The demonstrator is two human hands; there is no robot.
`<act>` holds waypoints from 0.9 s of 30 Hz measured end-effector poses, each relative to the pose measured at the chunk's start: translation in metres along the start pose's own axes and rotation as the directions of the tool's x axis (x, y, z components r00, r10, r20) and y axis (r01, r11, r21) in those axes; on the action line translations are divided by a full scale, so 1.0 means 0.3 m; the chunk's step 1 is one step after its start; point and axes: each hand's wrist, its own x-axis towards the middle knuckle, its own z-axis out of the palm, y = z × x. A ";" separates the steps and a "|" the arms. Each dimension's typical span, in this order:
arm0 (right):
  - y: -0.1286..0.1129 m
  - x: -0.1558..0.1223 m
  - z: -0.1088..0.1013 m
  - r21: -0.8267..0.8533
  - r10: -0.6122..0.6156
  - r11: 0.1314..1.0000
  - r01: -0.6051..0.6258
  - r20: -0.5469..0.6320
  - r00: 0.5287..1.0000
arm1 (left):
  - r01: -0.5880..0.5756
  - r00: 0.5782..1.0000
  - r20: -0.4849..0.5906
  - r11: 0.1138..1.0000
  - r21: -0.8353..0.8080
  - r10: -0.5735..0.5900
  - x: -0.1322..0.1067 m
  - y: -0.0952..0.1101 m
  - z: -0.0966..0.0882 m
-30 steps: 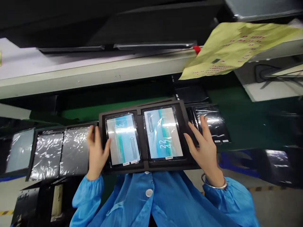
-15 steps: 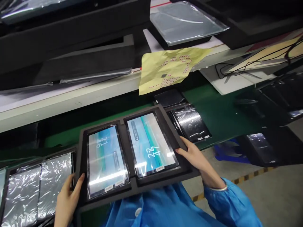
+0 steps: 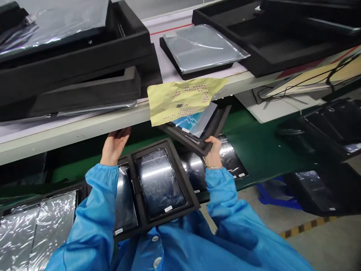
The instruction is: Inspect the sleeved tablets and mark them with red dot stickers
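Observation:
My right hand [image 3: 213,149] grips the near right corner of a dark foam tray [image 3: 222,116], which is tilted under the shelf. In it lies a tablet with a lit blue screen [image 3: 194,122], partly covered by a yellow sheet. My left hand [image 3: 115,146] reaches under the shelf edge, palm up and fingers stretched. Its fingertips are hidden, and I see nothing held in it. Below my hands, another foam tray [image 3: 137,180] holds two dark-screened tablets: the right tablet [image 3: 160,184] shows whole, while my left sleeve partly covers the left tablet [image 3: 125,203].
The yellow sheet [image 3: 183,99] hangs from the white shelf [image 3: 84,131]. Black foam trays [image 3: 84,60] and a film-wrapped slab [image 3: 203,49] sit on the shelf. Film-covered tablets [image 3: 53,222] lie at lower left. More dark tablets [image 3: 231,158] rest on the green bench [image 3: 262,146].
The tray of lit tablets has moved forward from near my body to under the shelf, tilting. This uncovers the tray of dark tablets below. My left hand has moved forward and right.

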 end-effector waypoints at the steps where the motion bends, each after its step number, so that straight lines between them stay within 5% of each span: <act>1: 0.015 0.054 0.041 0.005 -0.006 1.000 0.006 -0.022 1.000 | 0.000 1.000 0.025 1.000 0.008 0.000 -0.007 -0.005 0.017; 4: 0.070 0.193 0.144 -0.011 -0.004 1.000 0.003 -0.077 0.997 | -0.011 0.997 0.076 0.997 0.082 0.005 -0.062 -0.015 -0.016; 8: 0.176 0.276 0.187 -0.083 0.045 0.995 -0.053 -0.099 0.994 | 0.009 1.000 -0.002 0.975 0.222 -0.009 -0.160 -0.021 -0.184; 12: 0.258 0.237 0.137 -0.224 0.087 0.970 -0.094 -0.039 0.995 | 0.049 0.994 -0.111 0.949 0.312 -0.015 -0.271 -0.026 -0.354; 15: 0.245 0.142 0.086 -0.331 0.005 0.943 0.017 0.066 0.998 | 0.003 0.987 -0.145 0.897 0.442 0.068 -0.361 -0.033 -0.441; 18: 0.183 -0.027 0.052 -0.405 -0.123 0.889 0.214 0.239 0.963 | -0.069 0.960 -0.112 0.607 0.791 0.255 -0.443 -0.085 -0.491; 21: 0.149 -0.273 0.050 -0.441 -0.196 0.795 0.416 0.463 0.864 | -0.026 0.924 -0.085 0.283 0.959 0.373 -0.504 -0.206 -0.497; 22: 0.159 -0.363 0.059 -0.458 -0.199 0.736 0.499 0.559 0.805 | -0.004 0.918 -0.093 0.243 0.970 0.386 -0.519 -0.255 -0.490; 24: 0.213 -0.530 0.091 -0.521 -0.182 0.375 0.766 0.769 0.613 | 0.035 0.919 -0.084 0.131 0.991 0.386 -0.539 -0.347 -0.464; 25: 0.253 -0.598 0.112 -0.534 -0.125 0.203 0.821 0.818 0.562 | 0.061 0.927 -0.064 0.018 0.998 0.370 -0.545 -0.383 -0.450; 27: 0.341 -0.691 0.155 -0.563 -0.025 -0.069 0.824 0.826 0.563 | 0.109 0.948 -0.048 -0.178 0.978 0.314 -0.546 -0.426 -0.428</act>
